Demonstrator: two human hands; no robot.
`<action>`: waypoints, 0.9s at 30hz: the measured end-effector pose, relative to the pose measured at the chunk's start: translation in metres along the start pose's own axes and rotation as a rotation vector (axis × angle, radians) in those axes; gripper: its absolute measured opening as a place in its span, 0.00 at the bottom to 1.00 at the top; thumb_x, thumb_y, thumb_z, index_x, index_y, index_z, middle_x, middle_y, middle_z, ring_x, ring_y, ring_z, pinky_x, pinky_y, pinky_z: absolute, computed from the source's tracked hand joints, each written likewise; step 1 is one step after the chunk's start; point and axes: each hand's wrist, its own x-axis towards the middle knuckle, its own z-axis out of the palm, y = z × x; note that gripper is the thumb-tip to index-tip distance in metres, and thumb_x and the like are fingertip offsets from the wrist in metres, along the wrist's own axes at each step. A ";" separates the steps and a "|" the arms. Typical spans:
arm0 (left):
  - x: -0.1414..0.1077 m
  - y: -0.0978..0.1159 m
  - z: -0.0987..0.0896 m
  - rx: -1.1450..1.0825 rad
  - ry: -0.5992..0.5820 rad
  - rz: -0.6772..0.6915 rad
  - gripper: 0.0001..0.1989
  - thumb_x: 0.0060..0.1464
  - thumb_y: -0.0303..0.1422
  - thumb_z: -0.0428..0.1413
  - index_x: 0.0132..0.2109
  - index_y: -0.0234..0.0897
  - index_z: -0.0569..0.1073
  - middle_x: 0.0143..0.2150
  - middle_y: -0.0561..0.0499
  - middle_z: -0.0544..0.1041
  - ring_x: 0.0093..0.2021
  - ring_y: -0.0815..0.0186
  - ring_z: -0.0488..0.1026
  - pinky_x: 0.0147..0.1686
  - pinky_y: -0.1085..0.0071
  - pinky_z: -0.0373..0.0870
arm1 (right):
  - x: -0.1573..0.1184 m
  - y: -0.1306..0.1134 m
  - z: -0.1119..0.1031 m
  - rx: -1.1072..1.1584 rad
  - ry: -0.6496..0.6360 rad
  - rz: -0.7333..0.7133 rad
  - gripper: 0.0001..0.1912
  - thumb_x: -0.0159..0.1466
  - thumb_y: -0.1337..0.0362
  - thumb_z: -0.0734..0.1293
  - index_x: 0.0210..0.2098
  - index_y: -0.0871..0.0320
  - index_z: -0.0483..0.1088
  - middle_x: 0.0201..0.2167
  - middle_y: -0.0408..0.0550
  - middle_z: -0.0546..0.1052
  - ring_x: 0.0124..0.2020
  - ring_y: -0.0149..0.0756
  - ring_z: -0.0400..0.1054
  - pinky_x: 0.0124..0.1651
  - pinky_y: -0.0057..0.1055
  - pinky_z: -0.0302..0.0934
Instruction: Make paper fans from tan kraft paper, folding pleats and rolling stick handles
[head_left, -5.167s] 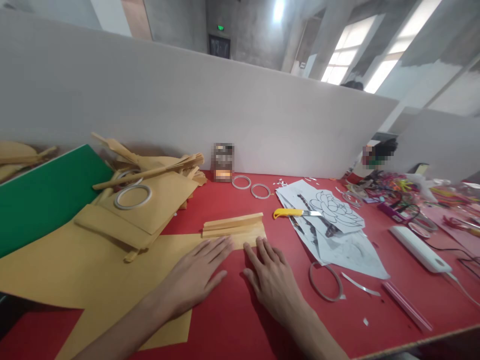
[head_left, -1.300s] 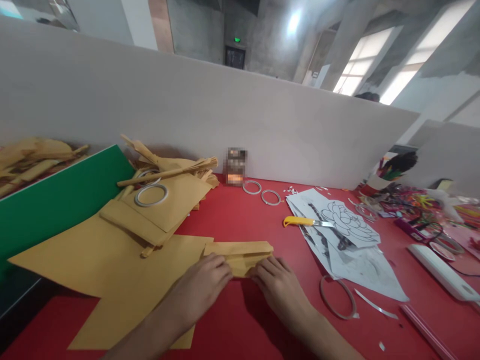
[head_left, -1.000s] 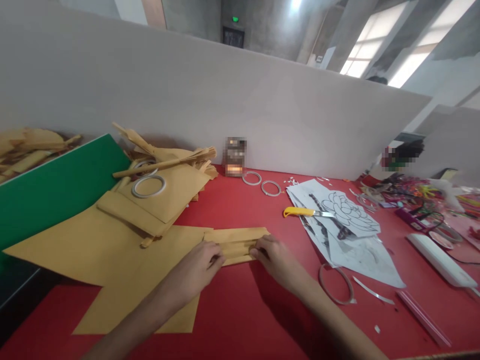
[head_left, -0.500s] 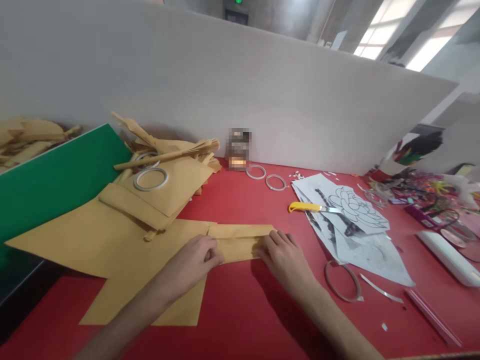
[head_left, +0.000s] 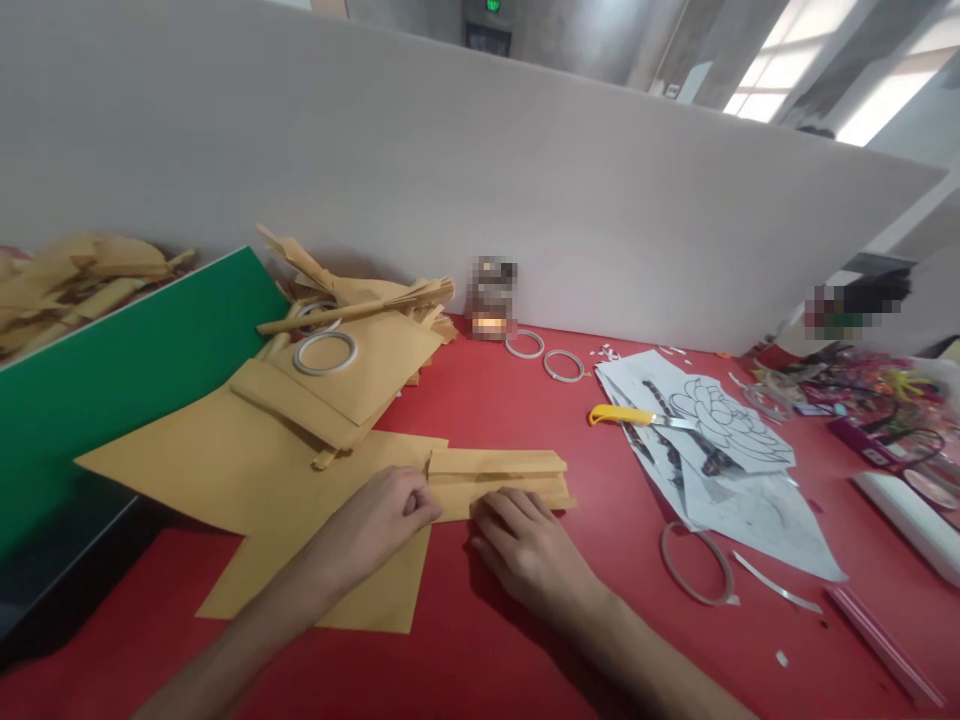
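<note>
A folded strip of brown paper [head_left: 495,463] lies on the red table [head_left: 480,390], creased lengthwise along its far and near edges. My left hand [head_left: 397,505] pinches the strip's left end. My right hand [head_left: 521,545] rests on its near edge around the middle, fingers bent and pressed down on the fold. Beneath my left forearm are flat brown sheets [head_left: 375,590]. Left of the hands sits a pile of brown paper [head_left: 382,370] with a white tape roll [head_left: 325,353] on top.
A yellow utility knife [head_left: 622,414] lies over printed drawings [head_left: 731,425] on the right. Tape rings [head_left: 564,366] are scattered about. A green board [head_left: 150,370] stands at left, and a white partition [head_left: 480,180] runs behind. A pink tube [head_left: 885,640] is at the near right.
My right hand has moved left and nearer, from the strip's right end to its near edge. The right end is now uncovered, showing a near fold. The view has shifted slightly.
</note>
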 end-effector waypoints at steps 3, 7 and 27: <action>-0.002 -0.005 -0.002 -0.011 0.012 0.014 0.15 0.63 0.39 0.56 0.29 0.39 0.69 0.28 0.55 0.70 0.30 0.63 0.68 0.30 0.68 0.57 | -0.001 -0.002 -0.001 0.021 -0.001 0.013 0.12 0.75 0.67 0.67 0.57 0.60 0.72 0.48 0.55 0.78 0.49 0.46 0.71 0.52 0.43 0.67; -0.007 -0.005 -0.002 0.008 0.044 0.057 0.13 0.65 0.36 0.55 0.31 0.40 0.69 0.31 0.54 0.72 0.32 0.63 0.70 0.33 0.67 0.62 | -0.002 -0.001 0.000 0.037 0.007 0.014 0.14 0.75 0.68 0.66 0.59 0.61 0.72 0.50 0.56 0.78 0.50 0.47 0.71 0.53 0.43 0.68; -0.021 -0.012 0.026 0.165 0.207 0.545 0.16 0.71 0.23 0.50 0.55 0.45 0.78 0.48 0.48 0.78 0.50 0.60 0.76 0.50 0.64 0.78 | 0.003 0.013 0.004 0.135 0.084 0.027 0.10 0.76 0.72 0.64 0.53 0.58 0.75 0.45 0.52 0.80 0.45 0.42 0.72 0.48 0.39 0.69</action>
